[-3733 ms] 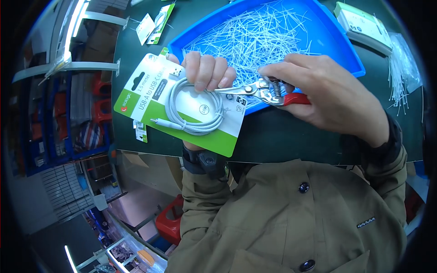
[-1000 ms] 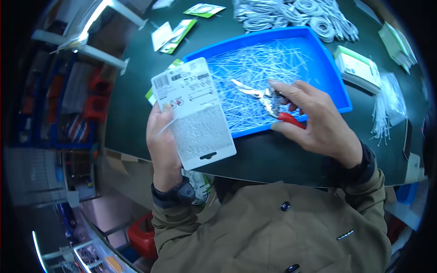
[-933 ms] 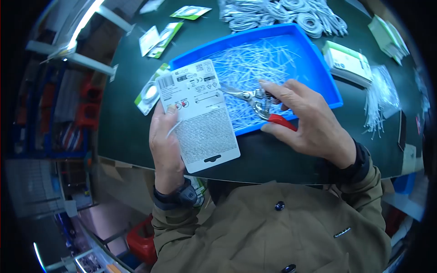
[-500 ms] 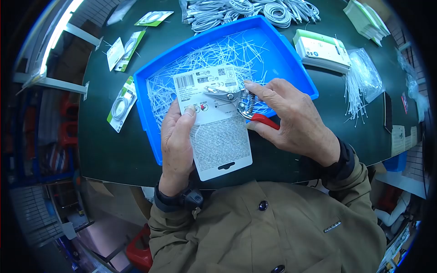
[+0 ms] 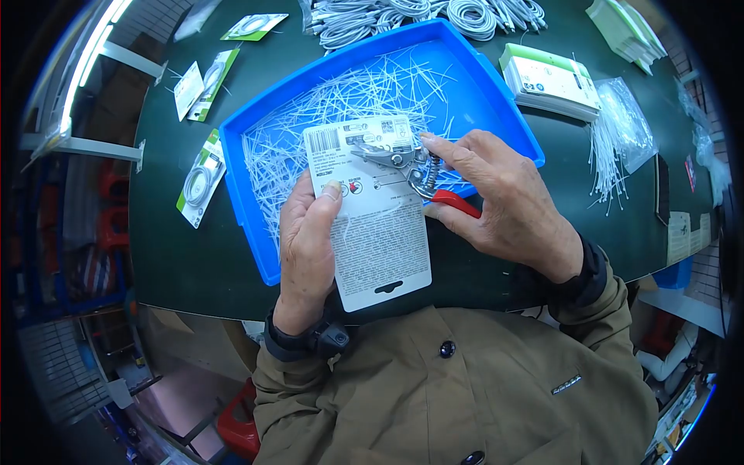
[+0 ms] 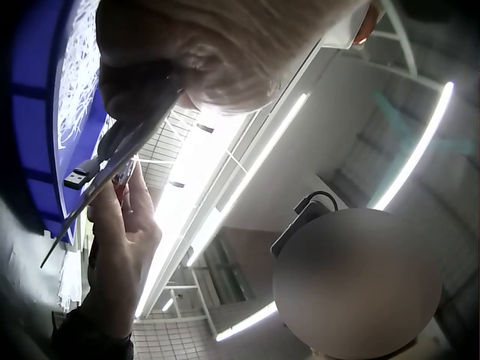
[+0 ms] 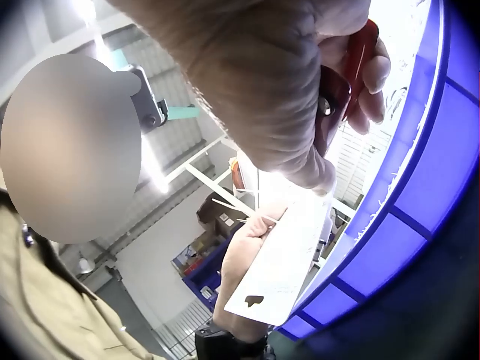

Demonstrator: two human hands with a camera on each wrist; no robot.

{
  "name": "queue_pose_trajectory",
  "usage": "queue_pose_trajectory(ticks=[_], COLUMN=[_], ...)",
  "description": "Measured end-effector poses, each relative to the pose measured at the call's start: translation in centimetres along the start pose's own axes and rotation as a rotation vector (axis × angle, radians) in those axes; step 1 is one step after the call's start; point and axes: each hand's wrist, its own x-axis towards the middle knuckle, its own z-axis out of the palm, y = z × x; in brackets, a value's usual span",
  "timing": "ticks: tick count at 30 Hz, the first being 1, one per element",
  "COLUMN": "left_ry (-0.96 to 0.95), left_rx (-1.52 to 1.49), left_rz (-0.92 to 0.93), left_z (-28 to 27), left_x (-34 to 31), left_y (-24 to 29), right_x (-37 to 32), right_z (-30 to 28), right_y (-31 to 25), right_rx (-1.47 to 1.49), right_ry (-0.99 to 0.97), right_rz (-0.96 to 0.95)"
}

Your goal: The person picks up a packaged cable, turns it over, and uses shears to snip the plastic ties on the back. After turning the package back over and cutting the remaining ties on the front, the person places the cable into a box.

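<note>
My left hand (image 5: 308, 240) holds a retail cable card (image 5: 380, 260), printed back facing up and hang hole toward me, with the thumb on its left side. A pale thin strand (image 5: 346, 229) lies across the print. On the card's far side, a USB-A plug (image 6: 77, 178) shows in the left wrist view. My right hand (image 5: 511, 198) grips red-handled snips (image 5: 456, 203), the thumb and fingers around the handles. Their metal blades overlap the upper part of the card, near the barcode end. Most of the coiled cable is hidden beneath the card.
A blue tray (image 5: 508, 116) of loose white cable ties stands behind the hands. Packaged cables (image 5: 200, 180) lie to the left, coiled grey cables (image 5: 473, 17) at the back. A card stack (image 5: 550, 81) and a bag of ties (image 5: 624, 128) are on the right.
The card has been turned from its front, with the coiled cable showing, to its printed back. The snips have moved from over the tray leftward onto the card.
</note>
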Motion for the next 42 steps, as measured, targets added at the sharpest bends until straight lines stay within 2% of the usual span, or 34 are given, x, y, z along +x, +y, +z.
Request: queue_pose_trajectory(ticks=[11,17,25,37,42], left_ry=[-0.028,-0.021,0.199,0.229,0.223], left_rx=[0.041,-0.002,-0.041,-0.149,-0.072], left_rz=[0.048,-0.019,0.086,0.099,0.095], left_z=[1.1,0.4,-2.2,-0.9,-0.6], left_x=[1.1,2.3,2.8,2.4,2.2], left_y=[-0.3,-1.5,-0.5,-0.7,-1.0], right_x=[-0.1,-0.4,-0.3,-0.6,-0.7], right_z=[0.4,1.6,0.0,0.2,0.5], right_y=[0.2,1.2,0.9,0.2,0.0], right_rx=[-0.080,0.041,0.107,0.028,0.049], right_ry=[0.002,-0.033,-0.181,-0.119,-0.104], right_rz=[0.035,0.094,0.138,0.084,0.079])
